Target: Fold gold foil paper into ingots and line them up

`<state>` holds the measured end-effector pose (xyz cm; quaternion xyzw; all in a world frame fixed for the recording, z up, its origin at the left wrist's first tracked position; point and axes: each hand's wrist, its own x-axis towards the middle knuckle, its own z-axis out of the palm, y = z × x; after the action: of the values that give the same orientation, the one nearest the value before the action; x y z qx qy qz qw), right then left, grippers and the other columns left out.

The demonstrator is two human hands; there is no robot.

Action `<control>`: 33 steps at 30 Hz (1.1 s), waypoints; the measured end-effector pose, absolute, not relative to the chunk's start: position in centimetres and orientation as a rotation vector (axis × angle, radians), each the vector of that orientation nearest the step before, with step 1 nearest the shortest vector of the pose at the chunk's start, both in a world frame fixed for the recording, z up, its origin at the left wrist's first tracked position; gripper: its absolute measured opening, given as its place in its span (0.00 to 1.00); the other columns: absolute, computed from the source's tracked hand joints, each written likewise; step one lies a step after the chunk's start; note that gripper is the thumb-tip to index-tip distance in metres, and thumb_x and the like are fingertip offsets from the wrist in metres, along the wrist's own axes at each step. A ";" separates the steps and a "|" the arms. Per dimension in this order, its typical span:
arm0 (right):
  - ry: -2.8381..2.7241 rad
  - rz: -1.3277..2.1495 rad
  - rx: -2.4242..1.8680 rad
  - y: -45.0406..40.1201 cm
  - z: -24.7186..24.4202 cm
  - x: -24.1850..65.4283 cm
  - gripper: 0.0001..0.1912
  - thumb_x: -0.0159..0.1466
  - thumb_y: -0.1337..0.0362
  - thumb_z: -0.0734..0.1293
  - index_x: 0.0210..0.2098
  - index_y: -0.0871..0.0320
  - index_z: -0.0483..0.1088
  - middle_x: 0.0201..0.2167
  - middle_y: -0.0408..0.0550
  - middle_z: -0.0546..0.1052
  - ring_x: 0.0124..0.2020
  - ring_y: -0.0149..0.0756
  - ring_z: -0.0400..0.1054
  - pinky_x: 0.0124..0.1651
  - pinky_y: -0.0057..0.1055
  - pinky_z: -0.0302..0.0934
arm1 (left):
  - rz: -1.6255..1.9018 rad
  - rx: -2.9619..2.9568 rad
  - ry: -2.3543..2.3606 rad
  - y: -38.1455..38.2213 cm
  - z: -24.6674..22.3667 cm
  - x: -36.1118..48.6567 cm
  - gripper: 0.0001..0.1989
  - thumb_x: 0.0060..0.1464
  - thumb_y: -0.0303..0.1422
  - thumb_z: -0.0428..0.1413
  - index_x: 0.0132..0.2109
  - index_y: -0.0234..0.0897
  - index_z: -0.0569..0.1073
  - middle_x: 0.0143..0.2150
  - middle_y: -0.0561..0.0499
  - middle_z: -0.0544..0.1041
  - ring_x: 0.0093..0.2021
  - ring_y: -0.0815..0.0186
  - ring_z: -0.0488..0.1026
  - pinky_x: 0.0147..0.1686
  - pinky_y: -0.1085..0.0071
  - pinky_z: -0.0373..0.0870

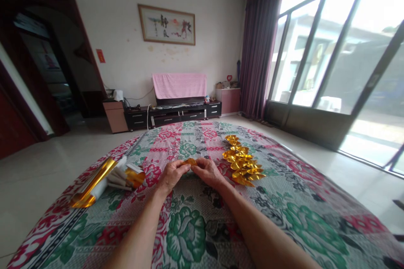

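A small piece of gold foil paper point(190, 162) is pinched between my two hands above the middle of the table. My left hand point(173, 174) grips its left end with thumb and fingers. On the other end, my right hand point(206, 171) is closed in the same way. The fingers partly cover the piece, so its full shape is hidden. Right of my right hand lies a group of folded gold foil pieces point(241, 162), boat-like in shape. To the left are a roll of gold foil paper point(100, 178) and a bundle of white-backed, rolled foil sheets point(121, 176).
A flowered cloth in green, red and grey covers the round table point(186, 235). Beyond it stands a low black cabinet point(189, 113) with a pink towel point(179, 85) over a screen. Glass doors point(325, 50) are on the right, a doorway on the left.
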<state>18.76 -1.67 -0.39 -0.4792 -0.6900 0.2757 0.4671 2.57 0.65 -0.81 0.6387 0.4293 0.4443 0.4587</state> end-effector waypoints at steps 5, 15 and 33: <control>-1.686 0.667 -1.196 -1.6 -0.2 18.7 0.12 0.55 0.58 0.63 0.23 0.61 0.68 0.19 0.39 0.63 0.23 0.26 0.55 0.25 0.23 0.48 | 1.093 1.545 1.050 0.4 -0.5 2.6 0.13 0.44 0.40 0.57 0.32 0.33 0.75 0.21 0.56 0.68 0.23 0.72 0.61 0.25 0.75 0.56; -1.675 0.736 -1.164 -1.7 -0.3 18.8 0.14 0.54 0.58 0.63 0.18 0.59 0.60 0.17 0.37 0.57 0.21 0.24 0.50 0.22 0.22 0.43 | 1.052 1.562 1.064 -0.3 0.3 2.8 0.13 0.43 0.41 0.58 0.27 0.33 0.72 0.20 0.56 0.66 0.22 0.72 0.59 0.24 0.75 0.54; -1.627 0.895 -1.167 -1.3 -0.7 19.1 0.11 0.53 0.60 0.62 0.19 0.59 0.61 0.16 0.37 0.56 0.20 0.24 0.48 0.22 0.23 0.41 | 1.107 1.464 1.046 -0.1 -0.2 2.6 0.16 0.41 0.42 0.60 0.31 0.32 0.74 0.22 0.55 0.69 0.23 0.71 0.63 0.26 0.75 0.57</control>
<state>19.06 -1.25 -0.66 -0.4735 -0.6599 0.3632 0.4565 2.61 -0.15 -0.21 0.6034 0.4308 0.4563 0.4920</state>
